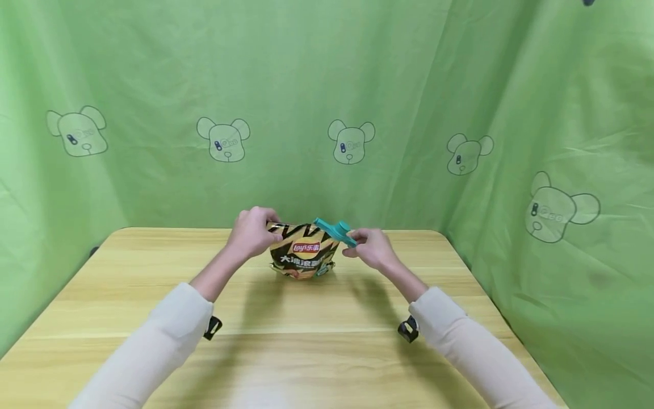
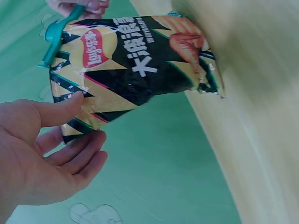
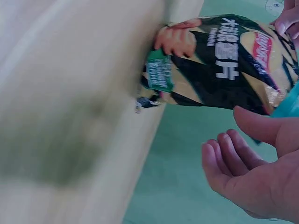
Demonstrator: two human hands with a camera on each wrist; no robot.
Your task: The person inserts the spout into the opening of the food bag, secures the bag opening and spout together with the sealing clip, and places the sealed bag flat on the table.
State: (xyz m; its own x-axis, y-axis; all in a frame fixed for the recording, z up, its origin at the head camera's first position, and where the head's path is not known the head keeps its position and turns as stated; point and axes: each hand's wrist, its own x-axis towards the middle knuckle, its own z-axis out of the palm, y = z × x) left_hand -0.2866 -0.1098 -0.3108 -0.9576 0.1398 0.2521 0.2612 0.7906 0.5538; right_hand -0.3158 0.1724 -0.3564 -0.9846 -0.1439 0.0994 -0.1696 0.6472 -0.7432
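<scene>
A Lay's chip bag (image 1: 301, 258), black and gold with a red logo, stands upright on the table. Across the right part of its top edge lies a teal bag clip (image 1: 334, 229) with a round cap, tilted down to the right. My left hand (image 1: 254, 232) pinches the bag's top left corner, thumb on the front, as the left wrist view also shows. At the lower right end of the clip, my right hand (image 1: 375, 247) grips it between thumb and fingers. In the right wrist view, part of the clip (image 3: 288, 103) is cut off by the frame edge.
The bag stands toward the back of a light wooden table (image 1: 306, 352). Green curtains (image 1: 286, 74) printed with bear heads hang behind and to the sides. Black bands (image 1: 409, 329) show beneath the sleeves.
</scene>
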